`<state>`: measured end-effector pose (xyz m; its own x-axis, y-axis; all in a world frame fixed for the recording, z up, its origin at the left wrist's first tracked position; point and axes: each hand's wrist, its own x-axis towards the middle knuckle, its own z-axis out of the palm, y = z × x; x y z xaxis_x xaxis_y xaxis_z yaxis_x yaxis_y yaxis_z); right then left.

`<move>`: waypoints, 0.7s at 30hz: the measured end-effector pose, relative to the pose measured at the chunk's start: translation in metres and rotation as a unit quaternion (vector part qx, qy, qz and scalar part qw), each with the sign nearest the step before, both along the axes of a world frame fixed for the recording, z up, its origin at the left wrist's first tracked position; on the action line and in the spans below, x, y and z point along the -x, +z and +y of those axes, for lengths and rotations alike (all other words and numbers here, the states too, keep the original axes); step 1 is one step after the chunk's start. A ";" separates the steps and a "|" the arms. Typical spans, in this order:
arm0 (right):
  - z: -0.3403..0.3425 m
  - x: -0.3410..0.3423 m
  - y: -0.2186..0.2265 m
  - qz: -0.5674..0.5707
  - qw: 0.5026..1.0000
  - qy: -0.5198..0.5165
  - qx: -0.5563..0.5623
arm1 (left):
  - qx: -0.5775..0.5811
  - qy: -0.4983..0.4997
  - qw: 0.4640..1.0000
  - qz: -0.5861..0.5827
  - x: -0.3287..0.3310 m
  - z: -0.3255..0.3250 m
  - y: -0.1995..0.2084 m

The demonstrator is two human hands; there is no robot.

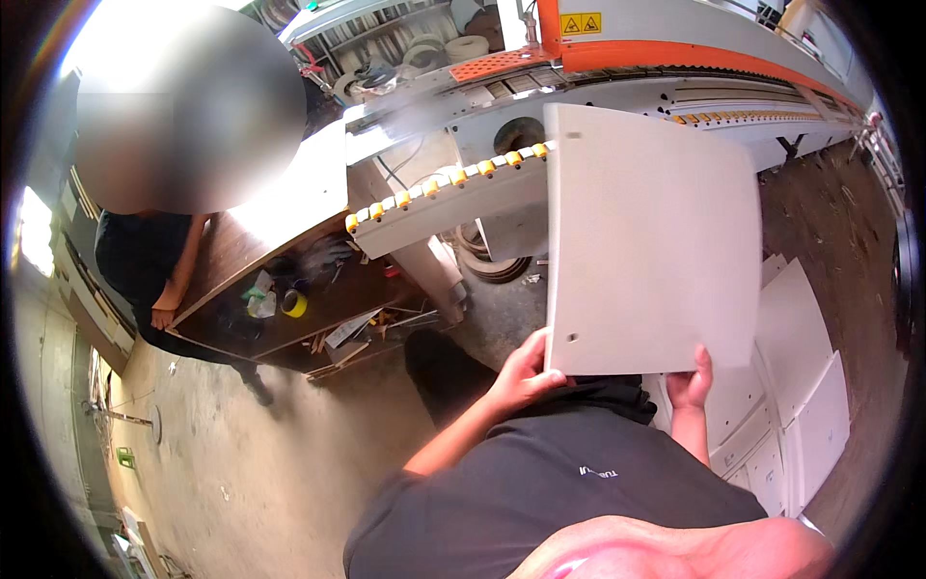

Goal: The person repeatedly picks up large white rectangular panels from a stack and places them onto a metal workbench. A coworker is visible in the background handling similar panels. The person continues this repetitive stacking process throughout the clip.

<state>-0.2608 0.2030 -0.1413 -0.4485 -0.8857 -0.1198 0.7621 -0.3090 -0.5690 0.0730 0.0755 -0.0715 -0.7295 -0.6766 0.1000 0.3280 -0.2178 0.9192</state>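
Observation:
A pale grey-white panel (651,236) is held out in front of my body, roughly level, with small slots near its left corners. My left hand (526,372) grips its near left corner, thumb on the edge and the other fingers partly hidden beneath. At the near right edge, my right hand (691,382) is closed round the panel, fingertips against its edge. The far end of the panel overlaps the orange and grey machine (714,48) in view. Left of the panel runs a support arm with yellow rollers (458,178).
Stacks of pale panels (796,328) stand on the floor at my right. A wooden workbench (251,232) with a lower shelf of scraps and a yellow tape roll (294,304) is at left; a person in dark clothes (145,256) leans there. Coiled edging (487,261) lies under the rollers.

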 end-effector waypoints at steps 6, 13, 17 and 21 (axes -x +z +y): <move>-0.091 -0.075 0.045 0.032 0.983 0.175 0.038 | 0.035 0.278 0.960 -0.014 -0.066 0.012 0.012; -0.170 -0.140 0.109 0.106 0.954 0.252 0.124 | 0.039 0.374 0.923 0.086 -0.123 -0.039 0.040; -0.216 -0.137 0.121 0.271 0.911 0.293 0.098 | 0.106 0.437 0.891 0.070 -0.136 -0.082 0.053; -0.246 -0.135 0.131 0.365 0.893 0.255 0.067 | 0.141 0.427 0.893 0.024 -0.135 -0.107 0.051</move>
